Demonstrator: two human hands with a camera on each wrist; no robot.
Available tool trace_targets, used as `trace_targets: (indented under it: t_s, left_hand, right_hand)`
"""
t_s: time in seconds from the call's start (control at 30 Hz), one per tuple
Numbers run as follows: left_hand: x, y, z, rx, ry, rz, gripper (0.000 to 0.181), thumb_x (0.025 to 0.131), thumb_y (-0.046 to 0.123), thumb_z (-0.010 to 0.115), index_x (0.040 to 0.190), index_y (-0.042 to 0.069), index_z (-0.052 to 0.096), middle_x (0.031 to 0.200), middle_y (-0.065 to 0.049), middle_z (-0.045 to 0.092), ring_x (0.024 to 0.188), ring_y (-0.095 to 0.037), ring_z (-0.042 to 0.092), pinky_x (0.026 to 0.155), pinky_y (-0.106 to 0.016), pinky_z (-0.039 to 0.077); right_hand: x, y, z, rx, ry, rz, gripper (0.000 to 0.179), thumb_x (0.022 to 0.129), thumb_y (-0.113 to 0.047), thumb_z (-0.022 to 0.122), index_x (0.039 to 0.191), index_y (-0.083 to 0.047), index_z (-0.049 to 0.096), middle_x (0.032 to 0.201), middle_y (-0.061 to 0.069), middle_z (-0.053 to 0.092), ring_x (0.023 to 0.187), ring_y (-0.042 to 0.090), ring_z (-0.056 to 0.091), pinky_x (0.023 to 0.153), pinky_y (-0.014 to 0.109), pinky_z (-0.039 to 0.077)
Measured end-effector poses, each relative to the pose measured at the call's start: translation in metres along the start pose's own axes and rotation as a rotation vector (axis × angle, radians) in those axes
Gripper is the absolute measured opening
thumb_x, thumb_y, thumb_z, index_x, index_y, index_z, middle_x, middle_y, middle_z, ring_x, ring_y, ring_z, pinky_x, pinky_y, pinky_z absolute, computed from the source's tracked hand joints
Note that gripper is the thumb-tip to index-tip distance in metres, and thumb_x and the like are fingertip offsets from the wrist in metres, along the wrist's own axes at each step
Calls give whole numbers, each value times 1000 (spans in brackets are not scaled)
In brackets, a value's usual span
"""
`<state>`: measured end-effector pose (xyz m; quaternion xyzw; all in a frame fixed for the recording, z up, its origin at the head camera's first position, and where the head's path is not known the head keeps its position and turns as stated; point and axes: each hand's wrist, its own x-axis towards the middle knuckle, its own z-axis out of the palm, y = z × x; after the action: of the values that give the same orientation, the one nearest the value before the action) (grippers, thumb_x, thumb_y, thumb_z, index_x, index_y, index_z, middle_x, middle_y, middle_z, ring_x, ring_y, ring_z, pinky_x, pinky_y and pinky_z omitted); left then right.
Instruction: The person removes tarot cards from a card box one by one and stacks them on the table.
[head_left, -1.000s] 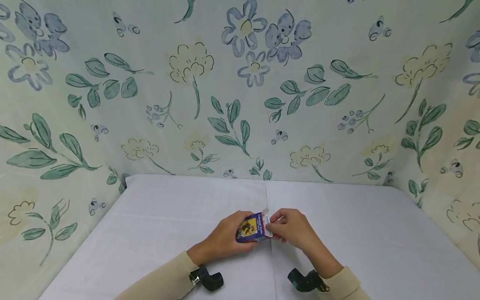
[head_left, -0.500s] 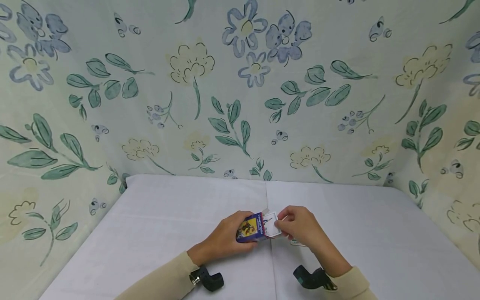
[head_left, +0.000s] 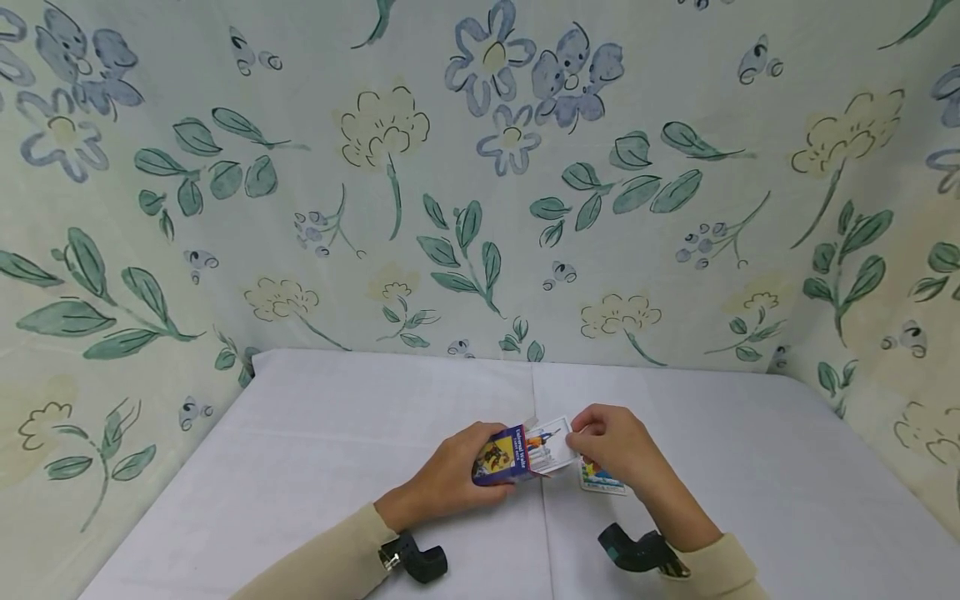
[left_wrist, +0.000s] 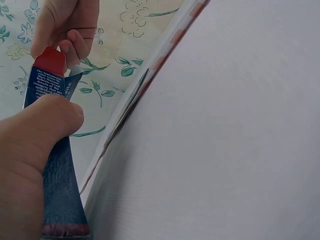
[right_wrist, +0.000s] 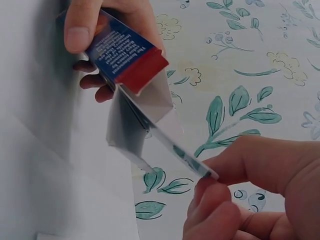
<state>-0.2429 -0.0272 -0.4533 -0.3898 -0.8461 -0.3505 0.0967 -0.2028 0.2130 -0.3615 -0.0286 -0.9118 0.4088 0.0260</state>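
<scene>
My left hand (head_left: 448, 477) grips a blue card box (head_left: 497, 460) with a yellow picture and lettering on its front. Its flaps stand open toward the right; the red end flap (right_wrist: 145, 72) shows in the right wrist view. With thumb and fingers, my right hand (head_left: 617, 443) pinches the outer end of a white-bordered picture card (head_left: 551, 446) that sticks well out of the box. In the right wrist view this card is nearly edge-on. Another picture card (head_left: 602, 482), partly hidden by my right hand, lies on the table below it.
A white cloth covers the table (head_left: 360, 417), with a crease down its middle. A curtain (head_left: 465, 250) printed with flowers and leaves stands behind and at both sides. Black wrist cameras sit on the left wrist (head_left: 423, 560) and right wrist (head_left: 633, 550).
My right hand has moved right, drawing the card farther out of the box. The card on the table has come into view under that hand. My left hand and the box have stayed put.
</scene>
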Motion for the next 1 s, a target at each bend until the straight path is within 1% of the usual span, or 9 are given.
trace_targets:
  t_s: [0.3, 0.47, 0.57, 0.7, 0.8, 1.0]
  left_hand:
    - [0, 0, 0, -11, -5, -9, 75, 80, 49, 74, 139, 17, 41, 120, 6, 54, 99, -4, 52, 82, -23, 47]
    - [0, 0, 0, -11, -4, -9, 75, 80, 49, 74, 139, 17, 41, 120, 6, 54, 98, -4, 52, 82, -22, 47]
    - [0, 1, 0, -8, -7, -11, 76, 80, 49, 73, 140, 14, 41, 120, 6, 54, 99, -4, 52, 83, -23, 47]
    - [0, 1, -1, -17, -11, -13, 76, 80, 49, 74, 140, 14, 41, 120, 5, 54, 99, -4, 53, 83, -23, 47]
    - [0, 1, -1, -25, -10, -12, 75, 80, 48, 74, 139, 16, 41, 121, 5, 54, 99, -4, 53, 82, -22, 47]
    - [0, 1, -1, -14, -14, -22, 76, 80, 50, 73, 140, 16, 40, 121, 5, 54, 100, -4, 52, 84, -23, 47]
  right_hand:
    - [1, 4, -13, 35, -4, 9, 22, 84, -12, 68, 99, 1, 62, 74, 7, 62, 63, 25, 57, 60, 35, 54]
    - [1, 5, -18, 69, -27, 8, 22, 85, -12, 66, 101, 3, 61, 72, 8, 61, 60, 25, 57, 59, 35, 54]
    - [1, 5, -21, 92, -34, 5, 23, 86, -12, 66, 101, 3, 60, 71, 9, 61, 60, 27, 58, 59, 34, 54]
    - [2, 6, -24, 123, -40, 19, 24, 86, -14, 66, 102, 3, 60, 75, 9, 63, 60, 26, 57, 60, 34, 54]
    - [2, 7, -27, 144, -39, 26, 26, 86, -14, 65, 104, 3, 60, 78, 10, 64, 60, 24, 57, 62, 35, 55]
    - [3, 7, -33, 178, -35, 20, 27, 87, -15, 64, 105, 3, 60, 84, 12, 66, 64, 28, 59, 65, 36, 56]
